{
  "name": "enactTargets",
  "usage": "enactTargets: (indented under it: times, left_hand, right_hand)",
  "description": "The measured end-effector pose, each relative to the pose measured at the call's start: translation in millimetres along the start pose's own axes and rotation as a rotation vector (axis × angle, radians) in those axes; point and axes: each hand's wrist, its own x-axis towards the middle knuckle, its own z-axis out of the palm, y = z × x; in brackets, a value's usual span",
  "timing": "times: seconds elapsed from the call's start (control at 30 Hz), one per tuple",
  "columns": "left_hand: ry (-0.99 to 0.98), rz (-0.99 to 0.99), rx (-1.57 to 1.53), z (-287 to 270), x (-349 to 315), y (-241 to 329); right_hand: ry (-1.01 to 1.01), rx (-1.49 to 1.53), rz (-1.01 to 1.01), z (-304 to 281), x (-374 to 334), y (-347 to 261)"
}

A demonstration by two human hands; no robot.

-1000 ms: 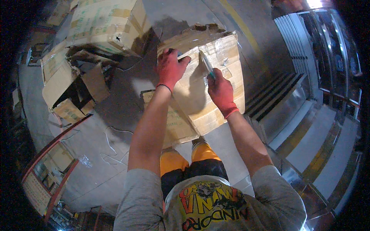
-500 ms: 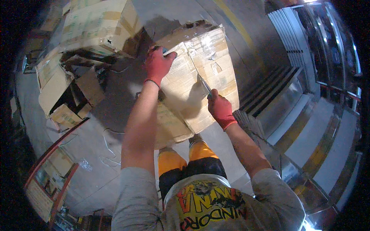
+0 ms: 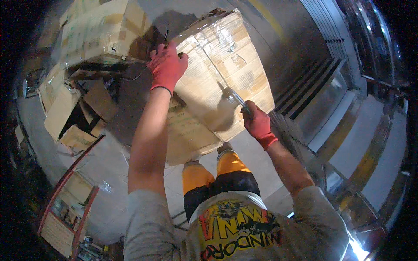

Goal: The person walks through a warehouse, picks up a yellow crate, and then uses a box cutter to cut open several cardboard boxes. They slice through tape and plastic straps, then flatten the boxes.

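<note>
A large tan cardboard box (image 3: 246,80), with clear tape and a lengthwise seam on its top, stands tilted before my legs. My left hand (image 3: 167,66), in a red glove, is at its upper left edge with the fingers curled and the thumb toward the box. A thin dark piece (image 3: 166,35) sticks up beyond these fingers; what they grip is unclear. My right hand (image 3: 257,122), also red-gloved, is closed around a slim silvery tool (image 3: 236,98). The tool points up and left over the box top; whether its tip touches the cardboard cannot be made out.
Taped cartons (image 3: 98,37) stand at the far left, above a torn open carton (image 3: 65,108). A red-edged rack (image 3: 65,174) lies lower left. On the right are dark slatted panels (image 3: 307,93) and stacked pale panels (image 3: 352,130). Grey floor (image 3: 109,174) shows between.
My left hand has moved left and slightly back toward the box's edge, and a thin dark piece now shows above it. My right hand with the tool has shifted right and a little nearer.
</note>
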Motion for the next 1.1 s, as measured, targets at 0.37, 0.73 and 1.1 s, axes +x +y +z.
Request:
enactTargets:
  times: [0.37,0.73,1.1]
  left_hand:
    - [-0.465,0.094,-0.513,-12,48,-26]
    - [-0.228,0.199,-0.442,-2,15,-13]
    - [-0.251,0.029,-0.564,13,16,-10]
  right_hand:
    - [-0.059,0.272,0.137,41,101,-14]
    - [0.089,0.161,-0.151,44,91,14]
    - [-0.007,0.051,-0.116,-14,150,-85]
